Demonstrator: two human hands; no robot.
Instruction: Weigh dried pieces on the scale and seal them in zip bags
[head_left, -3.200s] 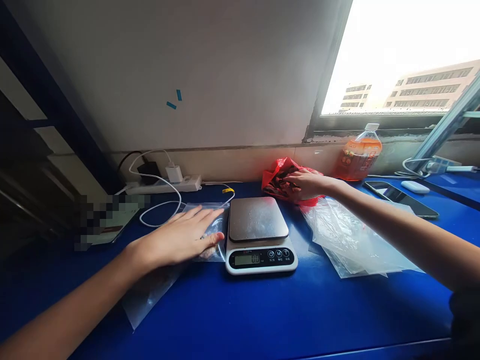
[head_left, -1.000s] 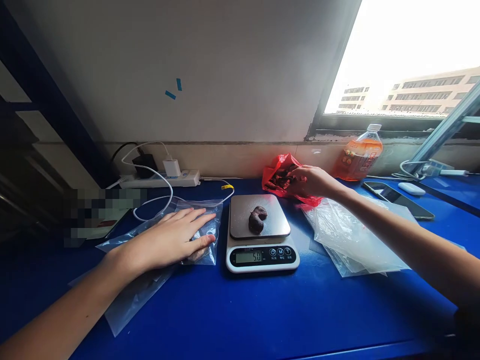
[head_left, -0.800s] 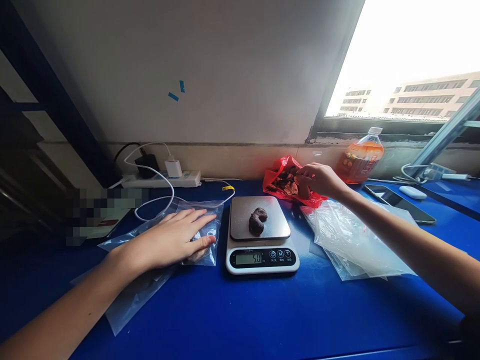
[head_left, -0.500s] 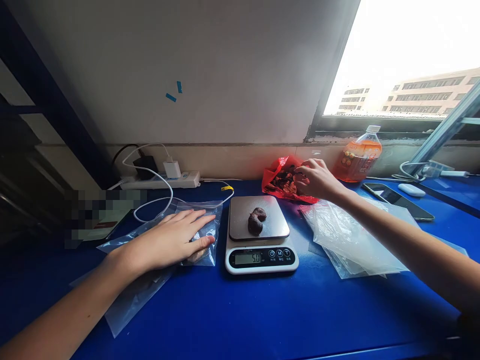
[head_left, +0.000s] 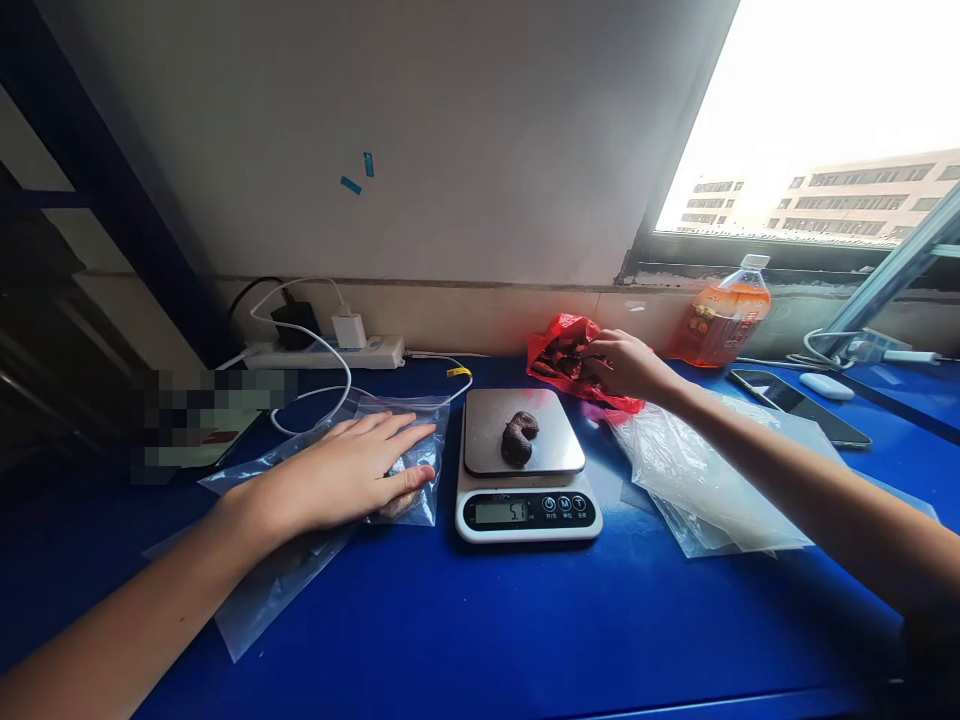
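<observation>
My left hand lies flat with fingers spread on a clear plastic bag; something pale inside it is mostly hidden under my palm. To its right stands a kitchen scale, its display showing about 5.1. One dark, curled, wrinkled dried piece rests on the scale's metal plate. Behind the scale, a red plastic bag holds several similar dark dried pieces. My right hand reaches into that bag with its fingers curled together; the bag and pieces hide the fingertips.
Clear plastic bags are stacked under my right forearm. A bottle of orange drink, a phone and a white rounded case stand at the right. A power strip with chargers and white cables runs along the wall.
My right hand has sunk lower into the red bag, its fingers now deeper among the dark pieces. The display has gone from 5.0 to 5.1. My left hand stays on the clear bag.
</observation>
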